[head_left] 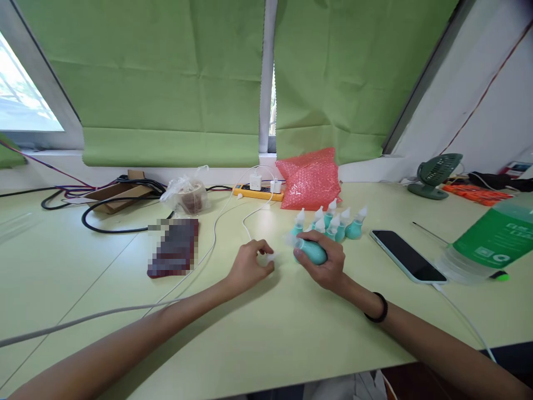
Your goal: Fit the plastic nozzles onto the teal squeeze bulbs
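My right hand (pixel 327 264) is wrapped round a teal rubber bulb (pixel 312 251) lying on its side, its clear neck pointing left. My left hand (pixel 251 265) is pinched on a small clear tip (pixel 271 256) just left of that neck; the tip and the neck are a little apart. Both hands rest on the pale green table (pixel 266 333). Right behind them stand several upright teal bulbs with white tips (pixel 333 223) in a cluster.
A phone (pixel 408 255) on a white cable lies to the right, beside a green-labelled bottle (pixel 487 241). Pink bubble wrap (pixel 310 178), a yellow power strip (pixel 258 191), a dark wallet (pixel 174 247), a bagged cup (pixel 189 195), black cables and a small fan (pixel 435 175) lie further back.
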Available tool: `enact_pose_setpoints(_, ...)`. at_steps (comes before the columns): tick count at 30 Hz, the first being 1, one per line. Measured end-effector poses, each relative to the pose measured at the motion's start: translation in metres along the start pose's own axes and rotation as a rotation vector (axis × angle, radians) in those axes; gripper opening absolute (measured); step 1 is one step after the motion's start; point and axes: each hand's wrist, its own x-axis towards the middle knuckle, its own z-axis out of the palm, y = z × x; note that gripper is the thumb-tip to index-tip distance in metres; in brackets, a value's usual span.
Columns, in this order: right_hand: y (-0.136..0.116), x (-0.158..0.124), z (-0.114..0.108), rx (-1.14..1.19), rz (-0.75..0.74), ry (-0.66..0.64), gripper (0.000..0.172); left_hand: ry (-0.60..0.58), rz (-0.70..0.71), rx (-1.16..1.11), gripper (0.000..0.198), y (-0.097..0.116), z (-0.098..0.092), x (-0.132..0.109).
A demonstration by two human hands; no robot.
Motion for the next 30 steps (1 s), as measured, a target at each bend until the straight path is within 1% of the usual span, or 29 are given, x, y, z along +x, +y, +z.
enact_pose_setpoints(2, -0.004, -0.004, 0.003, -0.011, -0.063, -0.082, 0.019, 0.04, -0.046, -0.096, 0.011, -0.006, -0.007, -0.011)
enact_pose_setpoints(3, -0.005, -0.007, 0.005, -0.019, -0.096, -0.146, 0.02, 0.104, -0.123, -0.281, 0.014, -0.008, -0.01, -0.016)
enact_pose_setpoints(5, -0.007, -0.012, 0.01, -0.037, -0.135, -0.29, 0.019, 0.182, -0.248, -0.58, 0.029, -0.011, -0.012, -0.024)
enact_pose_setpoints(7, -0.008, -0.017, 0.014, -0.053, -0.122, -0.41, 0.018, 0.187, -0.349, -0.747, 0.03, -0.013, -0.013, -0.029)
enact_pose_setpoints(10, -0.005, -0.022, 0.018, -0.063, -0.026, -0.488, 0.018, 0.13, -0.44, -0.926, 0.023, -0.012, -0.014, -0.031)
enact_pose_setpoints(13, -0.002, -0.025, 0.019, -0.055, 0.065, -0.504, 0.016, 0.112, -0.498, -1.108, 0.025, -0.01, -0.015, -0.033)
enact_pose_setpoints(15, -0.002, -0.026, 0.019, -0.037, 0.074, -0.471, 0.014, 0.099, -0.513, -1.169, 0.027, -0.008, -0.015, -0.035)
enact_pose_setpoints(18, -0.005, -0.028, 0.019, -0.011, 0.047, -0.393, 0.016, 0.035, -0.509, -1.199, 0.026, -0.006, -0.014, -0.037)
enact_pose_setpoints(20, -0.007, -0.028, 0.019, -0.004, 0.028, -0.369, 0.017, 0.007, -0.508, -1.228, 0.025, -0.005, -0.014, -0.038)
enact_pose_setpoints(23, -0.009, -0.028, 0.019, 0.007, -0.001, -0.367, 0.018, 0.001, -0.525, -1.278, 0.027, -0.005, -0.016, -0.037)
enact_pose_setpoints(26, -0.009, -0.028, 0.018, -0.001, -0.043, -0.365, 0.018, -0.038, -0.54, -1.283, 0.032, -0.006, -0.017, -0.037)
enact_pose_setpoints(30, -0.009, -0.028, 0.017, -0.052, -0.105, -0.374, 0.015, -0.095, -0.532, -1.281, 0.03, -0.008, -0.016, -0.037)
